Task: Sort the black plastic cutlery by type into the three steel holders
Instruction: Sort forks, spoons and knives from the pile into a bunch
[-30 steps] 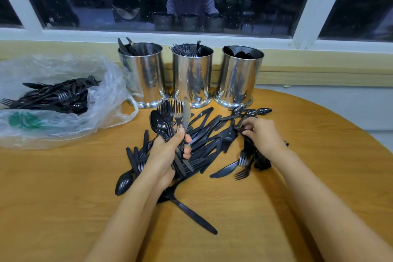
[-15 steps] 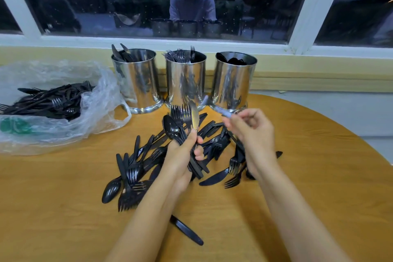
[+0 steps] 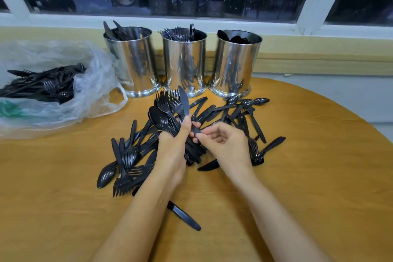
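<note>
Three steel holders stand in a row by the window: the left holder (image 3: 134, 64) has knives, the middle holder (image 3: 184, 64) forks, the right holder (image 3: 235, 64) spoons. In front of them a loose pile of black cutlery (image 3: 214, 110) lies on the round wooden table (image 3: 308, 176). My left hand (image 3: 175, 147) grips an upright bundle of spoons, forks and a knife (image 3: 170, 110). My right hand (image 3: 226, 144) is beside it, its fingertips pinching a handle at the bundle's lower end.
A clear plastic bag (image 3: 93, 91) with more black cutlery lies at the left. One knife (image 3: 185, 217) lies alone near my left forearm. The window sill and wall run right behind the holders.
My right hand lifted a piece from the right side of the pile and brought it left to the bundle in my left hand. The left hand kept its grip.
</note>
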A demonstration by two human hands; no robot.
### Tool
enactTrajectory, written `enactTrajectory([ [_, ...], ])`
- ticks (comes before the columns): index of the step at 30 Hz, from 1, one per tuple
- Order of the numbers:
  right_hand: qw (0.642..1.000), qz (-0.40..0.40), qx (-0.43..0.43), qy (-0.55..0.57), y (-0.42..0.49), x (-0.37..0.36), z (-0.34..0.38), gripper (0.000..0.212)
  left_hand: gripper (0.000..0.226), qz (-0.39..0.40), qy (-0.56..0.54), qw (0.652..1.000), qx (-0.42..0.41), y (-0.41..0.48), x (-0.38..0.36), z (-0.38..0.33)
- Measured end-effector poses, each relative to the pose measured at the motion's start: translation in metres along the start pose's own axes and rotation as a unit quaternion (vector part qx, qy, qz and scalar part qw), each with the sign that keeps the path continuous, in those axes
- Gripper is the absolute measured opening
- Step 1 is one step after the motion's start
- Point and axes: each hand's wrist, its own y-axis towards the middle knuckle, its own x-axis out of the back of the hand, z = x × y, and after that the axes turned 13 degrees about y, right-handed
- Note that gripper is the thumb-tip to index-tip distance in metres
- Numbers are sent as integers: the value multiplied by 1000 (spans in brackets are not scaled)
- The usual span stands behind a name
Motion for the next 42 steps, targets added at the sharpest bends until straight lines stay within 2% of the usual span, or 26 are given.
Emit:
enactTrajectory([
  [8,994,73,49,-58,3,13,6,6,25,-6,6,1000,5,2,2,3],
  [11,989,3,45,-140,17,39,5,5,22,-4,-14,1000,8,3,4,4],
  [14,964,-50,-9,-262,28,65,-7,12,19,5,-44,999,17,4,6,2],
  [17,947,-45,-66,-312,31,75,-13,32,20,23,-43,999,24,4,9,1],
  [20,930,-22,-107,-352,29,76,-11,36,15,44,-52,997,29,5,11,0],
  [24,932,-52,-91,-348,28,75,-11,19,11,43,-58,997,36,6,11,0],
  [27,933,-111,-25,-343,29,74,-8,19,11,44,-53,997,34,6,11,1],
  [29,952,-132,25,-275,30,72,-4,20,12,45,-49,997,31,6,11,2],
  [32,988,-133,30,-78,30,67,0,11,14,47,-38,998,29,7,13,4],
  [38,990,-79,36,111,26,64,10,21,22,76,-28,996,42,8,15,4],
  [42,985,-50,31,163,24,62,17,10,35,129,-14,990,61,5,13,3],
])
